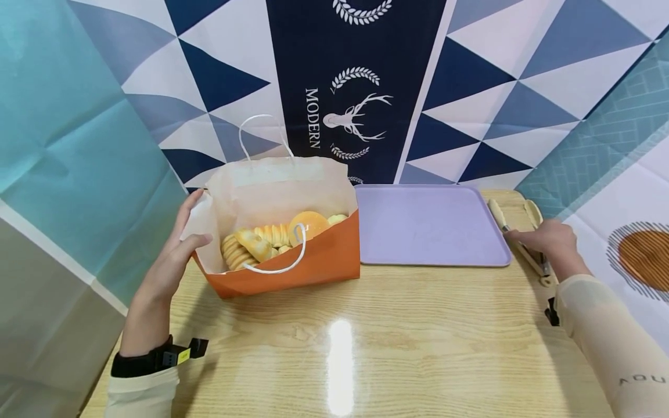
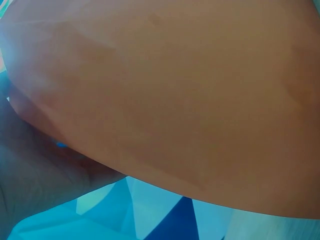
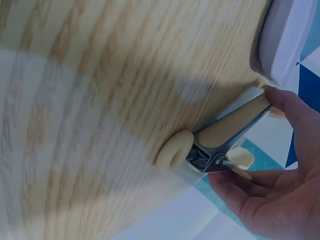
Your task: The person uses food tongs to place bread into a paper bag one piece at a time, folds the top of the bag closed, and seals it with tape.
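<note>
An orange paper bag (image 1: 313,255) with a pale inside and white cord handles lies tilted, its mouth towards me. Bread rolls (image 1: 237,252) of several shapes show inside it. My left hand (image 1: 169,261) grips the bag's left edge, thumb over the rim; in the left wrist view the bag's orange wall (image 2: 175,100) covers most of the picture. At the table's right side, my right hand (image 1: 551,241) holds a pair of tongs (image 1: 534,264) with beige tips and a ring at the end. In the right wrist view, thumb and fingers hold the tongs (image 3: 232,125) from both sides.
A flat lilac tray (image 1: 428,226) lies between the bag and the tongs, against the back wall. The wooden table (image 1: 418,337) reaches towards me. Patterned cloth (image 1: 355,87) rises behind and on both sides.
</note>
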